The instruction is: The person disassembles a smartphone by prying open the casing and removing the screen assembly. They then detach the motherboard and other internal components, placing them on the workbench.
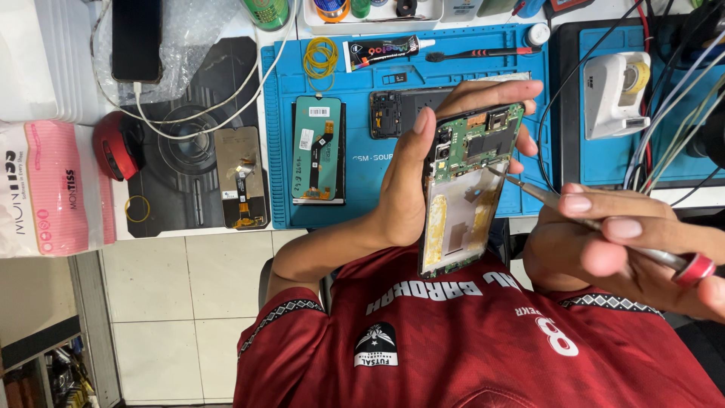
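Opened phone (464, 193): held upright in the air above the blue mat (362, 162), back cover off, green circuit board at the top end, bare battery bay with yellowish glue traces below.
Left hand (411, 177): wrapped round the phone's long edges, thumb on one side, fingers on the other, clear of the board.
Right hand (619, 242): fingers pressed together round a thin metal tool (596, 224) with a red end; its tip touches the phone just below the board.
Handling: likely light, stiff and fragile; the frame edges look like the safe hold, the exposed board and connectors not.
On the blue mat: two loose screen panels (317, 147) left of the phone, a dark phone frame behind it, a glue tube (381, 51), yellow rings.
Bench: crowded; a white device (615, 91) and cables right of the mat, a charging phone far left.
Room: pale tiled floor below the bench.
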